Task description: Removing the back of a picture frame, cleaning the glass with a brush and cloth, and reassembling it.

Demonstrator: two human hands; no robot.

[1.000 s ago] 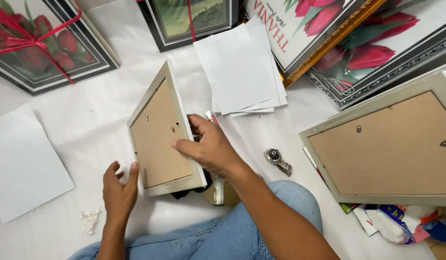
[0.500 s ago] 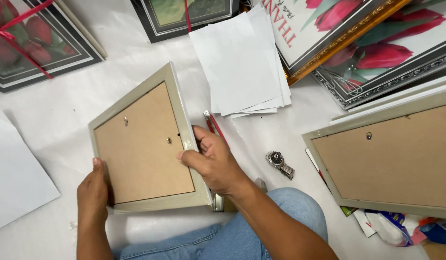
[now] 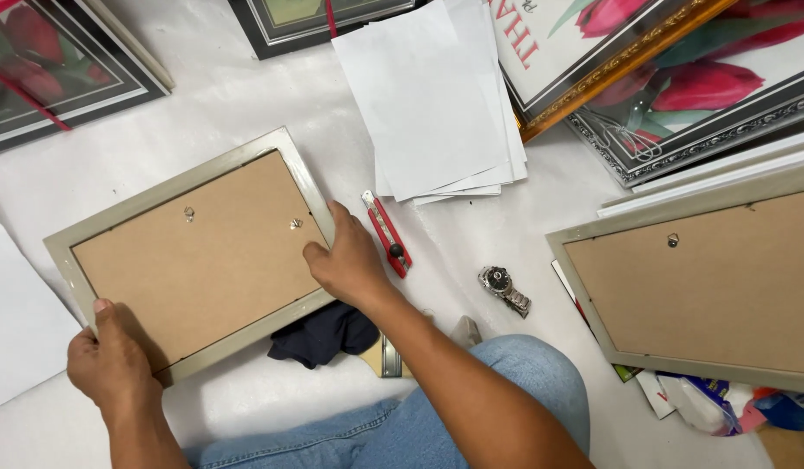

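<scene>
Silver-grey picture frame (image 3: 194,252) lies face down, held at both ends.
Left hand (image 3: 111,365) fingers grip its corner; right hand (image 3: 345,260) fingers press together on its edge.

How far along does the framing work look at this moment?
Done: the small frame lies face down, its brown backing board seated inside the rim. In hand: the left hand grips its lower corner and the right hand its right edge. Left: the red utility knife and paper stack lie untouched; a larger frame waits face down.
</scene>
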